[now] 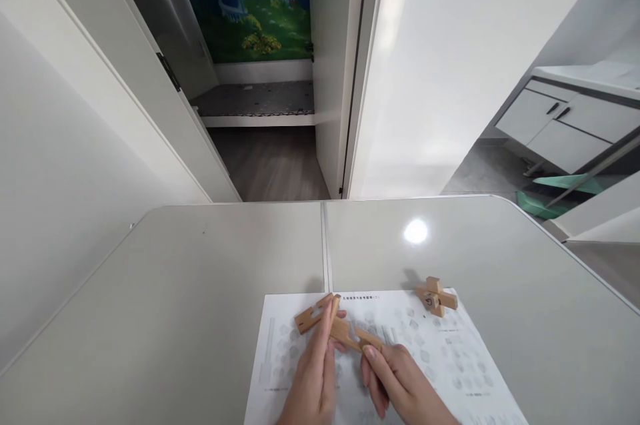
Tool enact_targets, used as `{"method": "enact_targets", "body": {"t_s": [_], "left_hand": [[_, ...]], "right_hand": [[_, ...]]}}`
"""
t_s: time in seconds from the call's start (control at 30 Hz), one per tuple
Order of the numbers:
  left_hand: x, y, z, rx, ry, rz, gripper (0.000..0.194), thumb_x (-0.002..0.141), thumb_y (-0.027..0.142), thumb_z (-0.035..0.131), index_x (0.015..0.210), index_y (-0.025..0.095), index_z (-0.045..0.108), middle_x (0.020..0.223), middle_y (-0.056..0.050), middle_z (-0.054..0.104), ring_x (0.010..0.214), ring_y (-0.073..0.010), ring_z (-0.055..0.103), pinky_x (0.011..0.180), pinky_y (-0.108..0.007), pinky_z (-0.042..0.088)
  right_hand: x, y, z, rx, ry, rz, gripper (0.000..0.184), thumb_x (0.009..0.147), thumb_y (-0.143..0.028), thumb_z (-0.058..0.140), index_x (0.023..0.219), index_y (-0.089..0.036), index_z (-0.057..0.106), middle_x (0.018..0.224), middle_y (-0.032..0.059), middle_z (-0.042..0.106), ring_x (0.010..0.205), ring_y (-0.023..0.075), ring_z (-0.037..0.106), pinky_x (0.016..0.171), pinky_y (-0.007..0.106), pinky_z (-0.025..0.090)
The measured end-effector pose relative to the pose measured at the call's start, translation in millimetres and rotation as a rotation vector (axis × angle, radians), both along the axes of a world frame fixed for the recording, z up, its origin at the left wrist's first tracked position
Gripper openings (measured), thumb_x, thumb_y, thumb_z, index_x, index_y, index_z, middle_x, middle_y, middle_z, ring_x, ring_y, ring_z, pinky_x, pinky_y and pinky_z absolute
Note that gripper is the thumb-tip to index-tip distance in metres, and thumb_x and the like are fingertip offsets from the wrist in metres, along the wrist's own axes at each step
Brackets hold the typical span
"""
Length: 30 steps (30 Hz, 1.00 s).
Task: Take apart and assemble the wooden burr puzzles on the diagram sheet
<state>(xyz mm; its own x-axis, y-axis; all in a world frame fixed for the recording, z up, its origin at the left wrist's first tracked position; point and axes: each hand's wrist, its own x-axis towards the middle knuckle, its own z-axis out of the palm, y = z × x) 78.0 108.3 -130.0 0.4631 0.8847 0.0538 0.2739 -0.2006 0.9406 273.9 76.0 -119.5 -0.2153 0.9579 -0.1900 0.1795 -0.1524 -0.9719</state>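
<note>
Notched wooden puzzle pieces are between my two hands, over a printed sheet (273, 351). My left hand (316, 368) is closed round several of them: one notched wooden piece (306, 320) sticks out to the left, and another stands up along the fingers. With thumb and fingers, my right hand (395, 378) pinches the right end of a light notched wooden piece (367, 337), whose other end meets the pieces at my left hand. Fingers partly hide where they touch. On the sheet's upper right corner sits an assembled wooden cross-shaped puzzle (436, 297).
The grey table (150, 318) has a seam (326, 245) down its middle and a bright reflection at the back right. Beyond its far edge are an open doorway with a white door (333, 65) and a low platform (257, 99). White cabinets (565, 118) stand to the right.
</note>
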Motion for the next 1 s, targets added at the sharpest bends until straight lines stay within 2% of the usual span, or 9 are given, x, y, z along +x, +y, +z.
{"method": "enact_targets", "body": {"t_s": [0.17, 0.33, 0.63, 0.87, 1.0], "left_hand": [[0.1, -0.2, 1.0, -0.016, -0.01, 0.009, 0.057, 0.115, 0.036, 0.028, 0.171, 0.039, 0.016, 0.176, -0.002, 0.031, 0.158, -0.0266, 0.038, 0.129, -0.047, 0.037], [2.1, -1.6, 4.1, -0.04, -0.017, 0.043, 0.057, 0.115, 0.037, 0.028, 0.171, 0.039, 0.016, 0.176, -0.002, 0.031, 0.16, -0.0263, 0.034, 0.132, -0.048, 0.031], [3.5, -2.5, 6.9, -0.04, -0.019, 0.049, 0.057, 0.116, 0.036, 0.027, 0.17, 0.042, 0.013, 0.178, 0.0, 0.026, 0.161, -0.0262, 0.033, 0.132, -0.049, 0.03], [1.7, -1.2, 0.6, -0.034, -0.041, 0.015, 0.056, 0.115, 0.035, 0.029, 0.17, 0.039, 0.018, 0.177, -0.001, 0.031, 0.157, -0.0274, 0.04, 0.131, -0.049, 0.033], [0.9, -1.4, 2.2, -0.033, -0.013, 0.013, 0.056, 0.116, 0.035, 0.028, 0.171, 0.039, 0.017, 0.177, -0.002, 0.03, 0.157, -0.027, 0.041, 0.131, -0.048, 0.034]], "right_hand": [[-0.8, -1.4, -2.6, -0.003, -0.002, 0.004, 0.067, 0.107, -0.073, 0.026, 0.071, -0.025, 0.055, 0.04, -0.0009, 0.058, 0.042, 0.0172, 0.058, 0.058, 0.025, 0.053], [-1.1, -2.3, -1.0, 0.012, -0.039, -0.001, 0.067, 0.107, -0.073, 0.025, 0.07, -0.025, 0.054, 0.04, -0.0011, 0.057, 0.042, 0.0173, 0.059, 0.06, 0.026, 0.052], [-2.0, -0.5, 2.3, 0.012, -0.07, 0.013, 0.069, 0.107, -0.074, 0.025, 0.071, -0.024, 0.055, 0.042, -0.0018, 0.057, 0.044, 0.0174, 0.061, 0.064, 0.027, 0.054], [-1.1, -0.3, 5.8, 0.0, -0.039, 0.014, 0.07, 0.106, -0.076, 0.023, 0.069, -0.025, 0.054, 0.041, -0.002, 0.057, 0.043, 0.0176, 0.06, 0.061, 0.027, 0.053], [-2.0, -1.4, 5.1, 0.007, -0.041, 0.013, 0.069, 0.106, -0.075, 0.024, 0.069, -0.026, 0.054, 0.041, -0.0027, 0.055, 0.044, 0.0173, 0.059, 0.062, 0.027, 0.053]]}}
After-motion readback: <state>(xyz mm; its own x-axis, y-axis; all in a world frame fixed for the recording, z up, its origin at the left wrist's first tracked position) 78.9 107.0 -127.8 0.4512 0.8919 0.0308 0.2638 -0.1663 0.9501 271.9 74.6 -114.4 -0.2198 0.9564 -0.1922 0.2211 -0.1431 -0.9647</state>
